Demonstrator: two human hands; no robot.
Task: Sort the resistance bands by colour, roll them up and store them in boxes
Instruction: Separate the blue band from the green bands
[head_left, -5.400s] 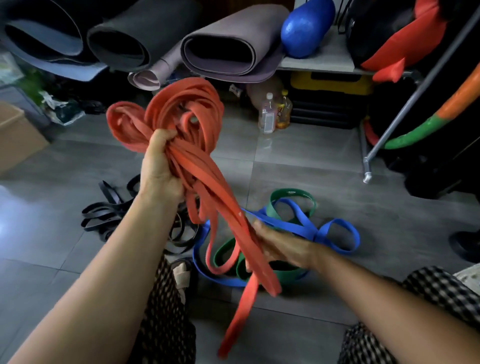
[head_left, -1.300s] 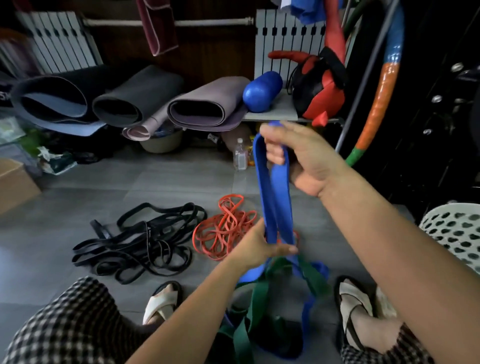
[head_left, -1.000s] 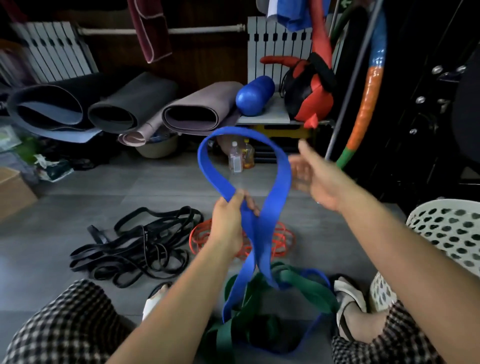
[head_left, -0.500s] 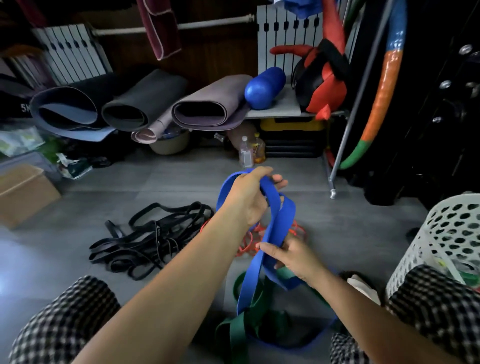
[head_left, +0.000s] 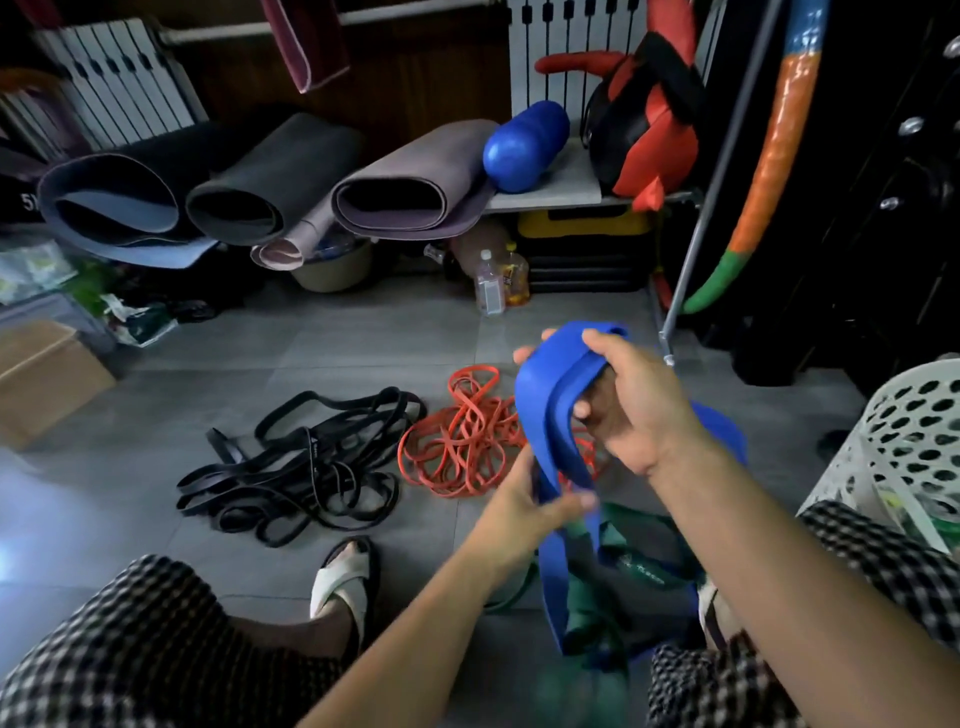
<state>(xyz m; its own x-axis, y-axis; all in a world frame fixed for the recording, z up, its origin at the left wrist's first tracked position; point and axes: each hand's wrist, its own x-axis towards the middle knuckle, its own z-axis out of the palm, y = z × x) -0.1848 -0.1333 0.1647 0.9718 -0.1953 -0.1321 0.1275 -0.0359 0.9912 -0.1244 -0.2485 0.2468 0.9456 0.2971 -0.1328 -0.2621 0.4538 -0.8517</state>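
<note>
Close to the person's feet, the green band (head_left: 631, 564) lay on the floor, and the low end of the blue band (head_left: 545, 410) hung down into it. The left hand (head_left: 540, 506) pinched the blue band low down, with fingers and thumb closed on it. Higher up, the right hand (head_left: 636, 402) gripped the folded top of the same band, with its fingers curled over it.

If the two bands were tangled at the bottom, the blue one could drag the green one up with it. Then the colours would get mixed again. The fold could also spring out of the right hand, because the band looked stretchy. Farther out, the orange bands (head_left: 467, 441) and the black bands (head_left: 301, 467) lay in two piles side by side. A swinging end might knock them together.

Half a second before, the left hand had held the top of the loop and the right hand had been lower down. Now they had swapped places. A few seconds before, the orange bands had been bunched in the left hand, not on the floor.
</note>
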